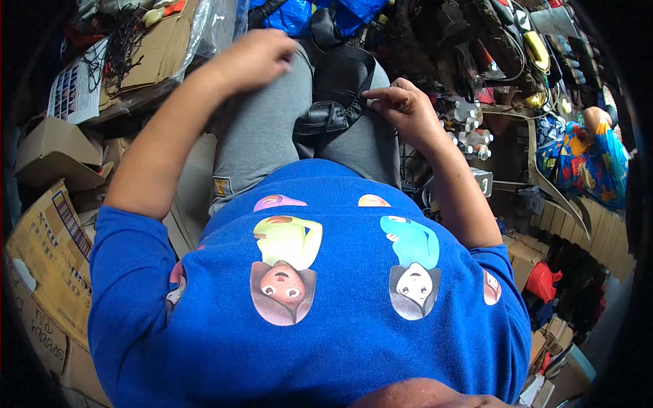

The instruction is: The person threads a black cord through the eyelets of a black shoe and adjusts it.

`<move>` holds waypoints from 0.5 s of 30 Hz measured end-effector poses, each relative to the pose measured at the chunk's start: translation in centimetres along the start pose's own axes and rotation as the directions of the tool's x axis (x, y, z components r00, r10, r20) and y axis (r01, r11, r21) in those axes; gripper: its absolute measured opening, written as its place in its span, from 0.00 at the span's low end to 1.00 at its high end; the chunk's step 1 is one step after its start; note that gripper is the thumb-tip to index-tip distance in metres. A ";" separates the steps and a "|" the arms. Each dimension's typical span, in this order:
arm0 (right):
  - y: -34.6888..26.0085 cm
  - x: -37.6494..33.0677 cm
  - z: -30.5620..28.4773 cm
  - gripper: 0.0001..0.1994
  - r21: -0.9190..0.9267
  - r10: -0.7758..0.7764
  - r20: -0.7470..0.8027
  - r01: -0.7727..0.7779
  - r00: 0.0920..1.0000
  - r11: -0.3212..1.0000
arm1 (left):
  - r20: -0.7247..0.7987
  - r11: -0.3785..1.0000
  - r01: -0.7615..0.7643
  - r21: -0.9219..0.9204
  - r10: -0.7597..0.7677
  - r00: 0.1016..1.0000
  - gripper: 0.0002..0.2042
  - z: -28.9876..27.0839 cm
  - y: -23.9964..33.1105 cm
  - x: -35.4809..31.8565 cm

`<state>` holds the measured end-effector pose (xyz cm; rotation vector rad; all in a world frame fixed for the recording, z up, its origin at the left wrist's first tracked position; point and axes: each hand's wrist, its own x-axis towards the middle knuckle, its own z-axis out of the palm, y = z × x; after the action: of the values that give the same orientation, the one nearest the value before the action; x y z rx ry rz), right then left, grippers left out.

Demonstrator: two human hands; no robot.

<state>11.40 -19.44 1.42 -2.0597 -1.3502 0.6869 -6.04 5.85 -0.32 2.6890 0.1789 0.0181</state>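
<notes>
A black leather-like piece with a strap and what looks like a buckle (325,117) lies between my thighs; its exact kind I cannot make out. My right hand (405,109) is at the right side of its looped strap (369,71), thumb and forefinger pinched together at the edge. Above my left thigh, apart from the black piece, is my left hand (266,58). Its fingers are curled and somewhat blurred, and a thin dark line curves down near them. Whatever they hold is too small to name.
Flattened cardboard (153,58) with tangled black cord (122,51) lies at the far left, above an open carton (58,153). Blue plastic (289,17) is beyond my knees. Small clear bottles (473,132) and piled tools stand right. Another person in colourful clothing (585,160) sits far right.
</notes>
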 end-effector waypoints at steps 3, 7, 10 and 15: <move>-0.4 -0.9 0.3 0.13 -0.180 -0.061 -0.025 0.056 0.998 0.982 | -0.224 0.969 0.219 0.115 -0.189 0.956 0.10 -2.0 -4.0 -2.5; -1.0 -2.5 1.9 0.16 -0.455 -0.223 -0.087 0.160 0.971 0.876 | -0.385 0.999 0.050 -0.011 -0.050 0.922 0.19 -1.0 -1.1 -3.5; -1.8 -2.8 2.5 0.16 -0.541 -0.230 -0.087 0.148 0.969 0.828 | -0.280 0.977 -0.050 -0.208 -0.011 0.960 0.23 1.0 4.7 -3.0; -2.0 -2.7 2.5 0.16 -0.574 -0.219 -0.062 0.144 0.974 0.806 | -0.283 0.995 -0.026 -0.096 -0.002 0.959 0.10 4.1 6.7 -1.8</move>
<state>7.44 -20.85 1.39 -2.3179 -1.8066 0.0536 -6.81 -2.14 -1.14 2.5769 0.2424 0.4064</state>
